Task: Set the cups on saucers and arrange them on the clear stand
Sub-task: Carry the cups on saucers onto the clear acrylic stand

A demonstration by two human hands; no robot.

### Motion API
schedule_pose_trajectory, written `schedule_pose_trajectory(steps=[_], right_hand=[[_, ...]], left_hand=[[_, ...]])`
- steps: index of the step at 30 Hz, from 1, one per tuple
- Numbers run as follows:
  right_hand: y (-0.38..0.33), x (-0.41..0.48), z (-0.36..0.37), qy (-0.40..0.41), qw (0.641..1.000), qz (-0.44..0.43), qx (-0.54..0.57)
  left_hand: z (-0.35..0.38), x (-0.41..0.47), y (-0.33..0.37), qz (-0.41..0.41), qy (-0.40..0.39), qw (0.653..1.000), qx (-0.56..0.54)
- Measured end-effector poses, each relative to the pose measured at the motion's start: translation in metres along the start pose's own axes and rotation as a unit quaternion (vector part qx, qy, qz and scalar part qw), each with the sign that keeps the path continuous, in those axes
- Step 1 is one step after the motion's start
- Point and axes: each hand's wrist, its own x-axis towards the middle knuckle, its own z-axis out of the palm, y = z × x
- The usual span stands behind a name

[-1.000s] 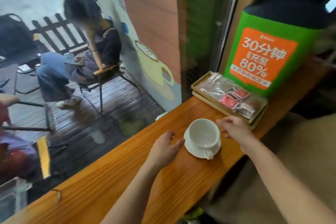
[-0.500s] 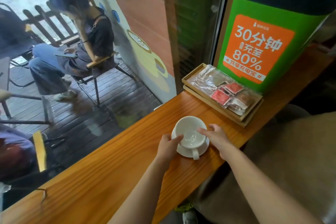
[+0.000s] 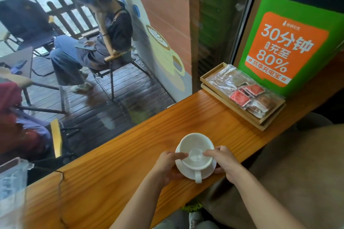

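A white cup [image 3: 193, 147] stands upright on a white saucer [image 3: 205, 174] on the wooden counter [image 3: 130, 163], its handle pointing toward me. My left hand [image 3: 167, 163] grips the saucer's left edge, with the forefinger over the cup's rim. On the other side, my right hand [image 3: 225, 161] holds the saucer's right edge, thumb under it and forefinger on the cup's rim. A clear plastic object [image 3: 11, 178] shows at the far left edge; I cannot tell whether it is the stand.
A wooden tray [image 3: 210, 78] of wrapped sachets lies at the counter's far right, beside a green and orange power-bank kiosk [image 3: 290, 48]. A window runs along the counter's far edge; a person sits on a chair on the deck outside.
Both hands have closed in from either side of the cup and saucer and now hold them. The cup and saucer sit nearer the counter's front edge than before.
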Motion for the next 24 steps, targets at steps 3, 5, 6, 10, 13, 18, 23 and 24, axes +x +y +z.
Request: schedule_pose_trajectory(steps=[3, 5, 6, 10, 13, 18, 23, 24], right_hand=[[-0.005, -0.008, 0.014, -0.019, 1.000, -0.012, -0.002], [-0.013, -0.014, 0.025, -0.029, 0.999, -0.035, -0.008], [-0.018, -0.018, 0.031, -0.035, 0.998, -0.050, -0.013], [-0.046, -0.042, 0.056, -0.065, 0.990, -0.122, -0.035], [-0.071, -0.070, 0.078, -0.108, 0.978, -0.175, -0.039], [-0.108, -0.118, 0.119, -0.203, 0.945, -0.252, -0.044], [-0.125, -0.153, 0.170, -0.269, 0.923, -0.270, -0.045], [-0.126, -0.159, 0.182, -0.278, 0.919, -0.273, -0.050]], left_hand=[[-0.015, -0.014, -0.005, 0.008, 0.005, 0.999, -0.039], [-0.026, -0.023, -0.004, 0.033, 0.018, 0.998, -0.057], [-0.032, -0.028, -0.003, 0.049, 0.025, 0.997, -0.063], [-0.061, -0.055, 0.008, 0.118, 0.056, 0.987, -0.091], [-0.089, -0.084, 0.019, 0.178, 0.073, 0.974, -0.122], [-0.140, -0.140, 0.030, 0.276, 0.106, 0.944, -0.146], [-0.192, -0.187, 0.023, 0.318, 0.150, 0.920, -0.174], [-0.202, -0.195, 0.019, 0.324, 0.163, 0.915, -0.177]])
